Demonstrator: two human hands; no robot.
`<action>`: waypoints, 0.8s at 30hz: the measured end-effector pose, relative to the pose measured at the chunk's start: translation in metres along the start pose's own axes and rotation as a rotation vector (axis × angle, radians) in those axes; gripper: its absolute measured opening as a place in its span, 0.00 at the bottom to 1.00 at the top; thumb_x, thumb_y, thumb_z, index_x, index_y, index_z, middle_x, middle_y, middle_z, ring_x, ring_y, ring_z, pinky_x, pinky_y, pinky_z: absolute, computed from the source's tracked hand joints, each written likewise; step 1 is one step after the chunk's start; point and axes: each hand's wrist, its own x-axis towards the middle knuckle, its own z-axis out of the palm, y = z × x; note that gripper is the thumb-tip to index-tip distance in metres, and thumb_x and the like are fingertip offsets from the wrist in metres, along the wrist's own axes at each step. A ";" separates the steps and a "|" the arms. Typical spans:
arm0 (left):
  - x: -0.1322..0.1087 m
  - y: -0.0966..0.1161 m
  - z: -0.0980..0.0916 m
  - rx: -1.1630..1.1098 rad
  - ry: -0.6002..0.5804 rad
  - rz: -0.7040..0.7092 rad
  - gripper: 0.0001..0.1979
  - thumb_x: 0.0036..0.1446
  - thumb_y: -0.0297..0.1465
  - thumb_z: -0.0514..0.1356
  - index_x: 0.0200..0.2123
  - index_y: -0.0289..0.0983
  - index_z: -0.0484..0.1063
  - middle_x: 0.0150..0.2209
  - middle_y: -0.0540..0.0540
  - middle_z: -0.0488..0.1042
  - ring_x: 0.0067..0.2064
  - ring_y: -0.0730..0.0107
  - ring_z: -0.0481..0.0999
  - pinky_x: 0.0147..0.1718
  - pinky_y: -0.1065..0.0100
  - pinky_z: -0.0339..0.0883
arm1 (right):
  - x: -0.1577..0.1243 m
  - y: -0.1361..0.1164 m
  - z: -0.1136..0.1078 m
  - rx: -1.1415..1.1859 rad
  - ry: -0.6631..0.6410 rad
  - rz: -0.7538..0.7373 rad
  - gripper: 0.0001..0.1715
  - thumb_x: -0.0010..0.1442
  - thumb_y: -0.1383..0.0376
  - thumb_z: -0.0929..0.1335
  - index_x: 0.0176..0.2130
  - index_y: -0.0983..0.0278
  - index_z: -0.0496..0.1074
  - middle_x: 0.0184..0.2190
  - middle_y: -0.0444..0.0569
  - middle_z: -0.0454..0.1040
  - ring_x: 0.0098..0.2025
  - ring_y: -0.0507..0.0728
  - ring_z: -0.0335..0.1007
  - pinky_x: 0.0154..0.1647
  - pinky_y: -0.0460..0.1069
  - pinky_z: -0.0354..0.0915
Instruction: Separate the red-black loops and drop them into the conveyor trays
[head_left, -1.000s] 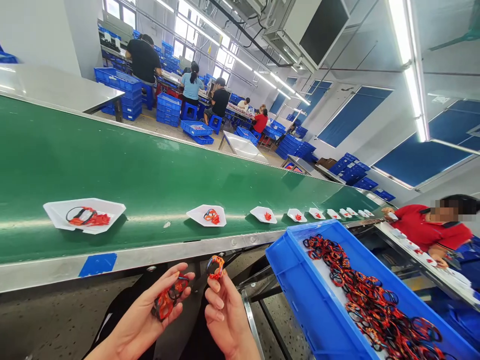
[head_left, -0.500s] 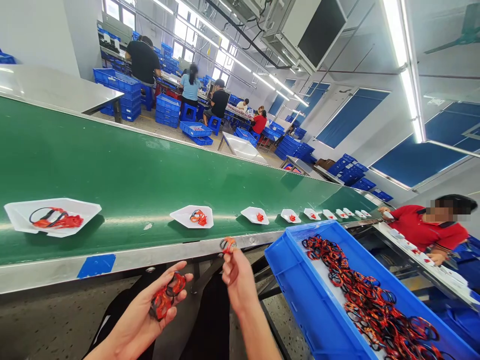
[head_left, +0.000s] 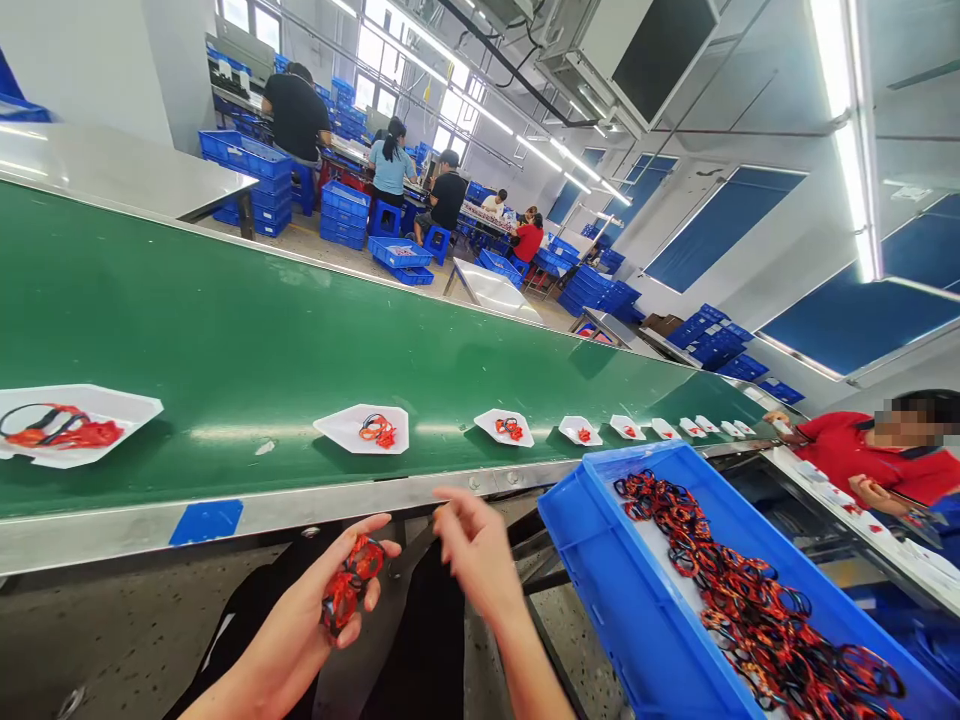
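My left hand [head_left: 300, 615] is curled around several red-and-black rings [head_left: 352, 585], palm up, below the belt's near edge. Their exact kind is hard to make out. My right hand [head_left: 478, 555] is beside it at the metal edge, fingers partly stretched and apart, with no ring visible in them. Above it on the green conveyor belt [head_left: 247, 330] lies a white tray [head_left: 486, 425] with a red piece and a red-and-black ring [head_left: 511, 428]. To its left, another white tray [head_left: 330, 428] also contains red pieces and a ring.
A blue crate [head_left: 600, 590] with a heap of red-and-black rings [head_left: 720, 560] stands at my right. More white trays [head_left: 574, 430] line the belt toward a person in red [head_left: 840, 440]. Other people sit among stacked blue crates [head_left: 251, 175] behind the belt.
The ring that was in my right fingers is gone from them, and a ring now lies in the tray above. The trays have shifted left in view. My left hand still holds its rings.
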 end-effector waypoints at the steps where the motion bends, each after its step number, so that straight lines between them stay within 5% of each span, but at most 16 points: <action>1: 0.000 -0.002 0.000 0.042 -0.001 0.022 0.23 0.55 0.43 0.54 0.54 0.45 0.64 0.37 0.47 0.72 0.28 0.74 0.64 0.17 0.74 0.53 | -0.015 -0.001 0.013 -0.095 -0.055 -0.053 0.15 0.56 0.61 0.66 0.44 0.60 0.72 0.25 0.41 0.69 0.21 0.48 0.59 0.20 0.43 0.57; 6: -0.001 -0.006 0.000 0.117 0.002 0.040 0.25 0.55 0.45 0.53 0.54 0.43 0.64 0.26 0.49 0.69 0.27 0.71 0.63 0.17 0.73 0.54 | -0.041 0.005 0.044 -0.264 0.003 -0.162 0.09 0.58 0.63 0.66 0.33 0.59 0.77 0.26 0.44 0.70 0.27 0.51 0.63 0.28 0.45 0.58; 11: 0.003 0.000 0.000 -0.020 -0.024 -0.076 0.22 0.54 0.44 0.56 0.50 0.42 0.69 0.43 0.45 0.72 0.24 0.79 0.59 0.15 0.76 0.48 | -0.031 0.019 0.038 0.303 -0.008 0.162 0.15 0.56 0.56 0.68 0.31 0.65 0.75 0.20 0.42 0.65 0.18 0.47 0.52 0.17 0.44 0.48; 16: 0.004 -0.002 -0.003 -0.023 0.008 -0.103 0.20 0.53 0.42 0.58 0.45 0.38 0.71 0.42 0.43 0.73 0.25 0.78 0.58 0.16 0.76 0.49 | -0.035 0.026 0.035 0.834 -0.063 0.413 0.19 0.48 0.54 0.73 0.32 0.67 0.74 0.22 0.42 0.64 0.18 0.44 0.50 0.15 0.41 0.43; 21: 0.004 -0.007 -0.004 0.069 -0.036 -0.012 0.15 0.53 0.40 0.59 0.41 0.39 0.72 0.35 0.48 0.71 0.26 0.78 0.59 0.16 0.75 0.49 | -0.039 0.029 0.038 0.954 -0.082 0.542 0.16 0.47 0.57 0.74 0.33 0.66 0.73 0.24 0.42 0.66 0.18 0.42 0.51 0.16 0.39 0.43; 24: 0.003 -0.009 -0.001 0.223 -0.029 0.089 0.16 0.51 0.41 0.60 0.42 0.41 0.71 0.32 0.50 0.69 0.23 0.78 0.58 0.15 0.75 0.50 | -0.039 0.028 0.040 0.811 -0.069 0.459 0.17 0.49 0.56 0.73 0.32 0.67 0.73 0.22 0.42 0.66 0.17 0.43 0.50 0.15 0.39 0.44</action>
